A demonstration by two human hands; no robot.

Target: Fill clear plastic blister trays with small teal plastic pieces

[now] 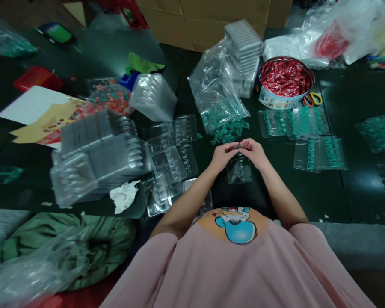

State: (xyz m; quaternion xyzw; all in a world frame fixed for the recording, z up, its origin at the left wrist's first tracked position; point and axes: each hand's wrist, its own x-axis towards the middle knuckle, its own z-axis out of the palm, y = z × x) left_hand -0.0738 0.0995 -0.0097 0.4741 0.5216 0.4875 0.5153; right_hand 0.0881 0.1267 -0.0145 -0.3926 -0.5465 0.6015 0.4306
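My left hand (224,155) and my right hand (253,152) meet fingertip to fingertip over a clear plastic blister tray (239,173). Between them they pinch a small green plastic piece (239,146), whose exact kind is too small to make out. The tray lies flat on the dark table, with a row of small pockets down its middle. Just beyond my fingers, a heap of the same green pieces (226,130) spills from the mouth of a clear plastic bag (216,85).
Blister trays filled with green pieces (321,153) lie to the right. A round tin of red wrapped packets (285,81) stands behind them, beside scissors (312,99). On the left are stacked clear trays (99,149), loose trays (168,164) and a crumpled white tissue (124,196).
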